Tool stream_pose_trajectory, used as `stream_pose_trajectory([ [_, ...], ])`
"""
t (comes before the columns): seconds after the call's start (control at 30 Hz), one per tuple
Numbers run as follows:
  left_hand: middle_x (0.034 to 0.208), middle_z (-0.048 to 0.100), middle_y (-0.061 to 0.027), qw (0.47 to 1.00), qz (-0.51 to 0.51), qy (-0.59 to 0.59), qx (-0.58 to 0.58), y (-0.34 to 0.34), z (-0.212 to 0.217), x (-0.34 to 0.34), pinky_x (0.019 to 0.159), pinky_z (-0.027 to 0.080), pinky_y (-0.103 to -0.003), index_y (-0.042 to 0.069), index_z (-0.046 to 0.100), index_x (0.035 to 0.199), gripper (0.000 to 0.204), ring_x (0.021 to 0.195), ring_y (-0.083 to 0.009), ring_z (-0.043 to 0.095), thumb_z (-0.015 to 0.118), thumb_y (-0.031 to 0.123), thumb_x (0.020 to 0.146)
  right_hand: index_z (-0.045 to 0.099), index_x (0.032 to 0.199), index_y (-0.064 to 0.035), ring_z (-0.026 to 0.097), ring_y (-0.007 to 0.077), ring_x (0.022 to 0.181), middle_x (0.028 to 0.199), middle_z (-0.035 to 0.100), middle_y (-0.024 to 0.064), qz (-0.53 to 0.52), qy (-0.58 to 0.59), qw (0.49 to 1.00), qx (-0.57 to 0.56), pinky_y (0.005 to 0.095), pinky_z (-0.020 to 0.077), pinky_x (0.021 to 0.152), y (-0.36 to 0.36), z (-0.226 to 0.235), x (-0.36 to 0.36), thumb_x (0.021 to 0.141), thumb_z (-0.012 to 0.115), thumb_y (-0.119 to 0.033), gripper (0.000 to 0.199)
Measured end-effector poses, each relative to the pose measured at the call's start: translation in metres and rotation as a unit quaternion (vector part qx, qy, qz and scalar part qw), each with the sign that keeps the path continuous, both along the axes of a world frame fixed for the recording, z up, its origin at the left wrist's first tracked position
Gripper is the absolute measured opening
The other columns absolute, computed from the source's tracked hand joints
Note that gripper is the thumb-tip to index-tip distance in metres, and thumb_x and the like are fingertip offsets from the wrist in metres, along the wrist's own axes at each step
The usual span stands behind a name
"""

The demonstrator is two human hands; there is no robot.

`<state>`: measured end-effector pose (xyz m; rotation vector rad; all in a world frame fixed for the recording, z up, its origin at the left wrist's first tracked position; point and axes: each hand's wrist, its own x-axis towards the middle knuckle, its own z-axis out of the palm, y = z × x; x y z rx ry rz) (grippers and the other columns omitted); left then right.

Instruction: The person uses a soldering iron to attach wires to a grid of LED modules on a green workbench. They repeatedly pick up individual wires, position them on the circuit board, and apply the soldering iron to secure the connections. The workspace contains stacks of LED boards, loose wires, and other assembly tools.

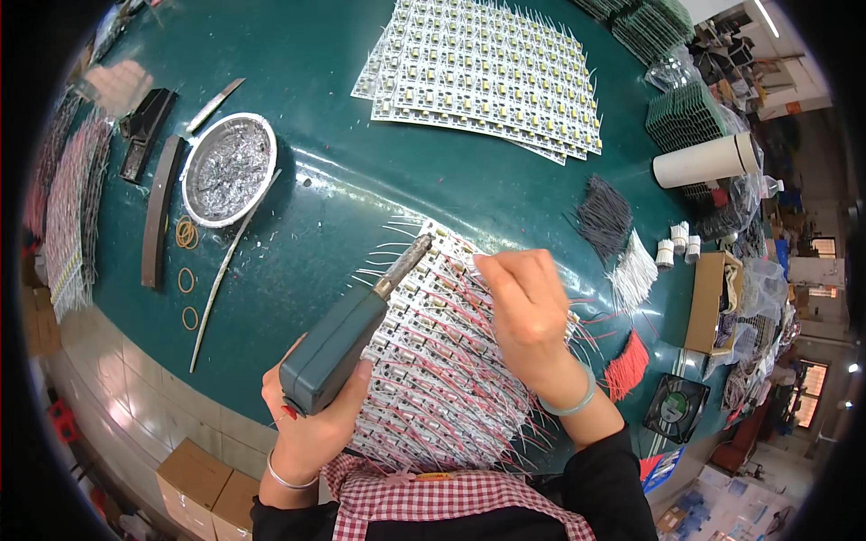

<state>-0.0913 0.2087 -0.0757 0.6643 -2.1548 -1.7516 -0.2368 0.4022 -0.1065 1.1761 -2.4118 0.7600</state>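
Note:
A dark green soldering gun [336, 347] is in my left hand [317, 419], its fingers wrapped round the body. The gun's metal tip reaches over the far end of a white circuit board panel [406, 311]. Many red and white wires stick out from this panel, which lies before me at the table's near side. Over the panel's far right part, my right hand [528, 311] is closed in a pinch, thumb and forefinger just right of the gun's tip. Whatever is between those fingertips is too small to make out.
A round bowl of silvery scraps [268, 194] stands left, near rubber bands [187, 279] and a brown bar [162, 216]. Stacked panels [478, 72] lie at the back. To the right are black wires [604, 216], white wires [635, 270], red wires [626, 365], a small fan [677, 408] and a white flask [704, 162].

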Motion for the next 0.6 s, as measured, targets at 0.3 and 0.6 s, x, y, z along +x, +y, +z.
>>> stream_pose_trajectory([
  [0.3, 0.075, 0.063, -0.005, 0.999, -0.03, -0.019, 0.018, 0.0, 0.003, 0.002, 0.056, 0.043, -0.024, -0.005, 0.068, 0.09, 0.015, 0.063, -0.0086, 0.056, 0.073, -0.003, 0.076, 0.065, 0.104, 0.0035, 0.058, 0.0267, 0.084, 0.095, 0.06, 0.0112, 0.003, -0.059, 0.997, 0.042, 0.0351, 0.0506, 0.064, -0.01, -0.025, 0.009, 0.071, 0.064, 0.003, 0.033],
  [0.6, 0.07, 0.058, -0.0059, 1.0, -0.018, -0.008, -0.005, 0.005, -0.009, 0.001, 0.053, 0.04, -0.026, -0.002, 0.062, 0.08, 0.012, 0.058, -0.0097, 0.052, 0.073, -0.001, 0.077, 0.065, 0.104, 0.0046, 0.057, 0.0265, 0.084, 0.094, 0.059, 0.0115, -0.003, -0.039, 0.998, 0.052, 0.0344, 0.0506, 0.063, -0.012, -0.027, 0.009, 0.068, 0.064, 0.002, 0.036],
])
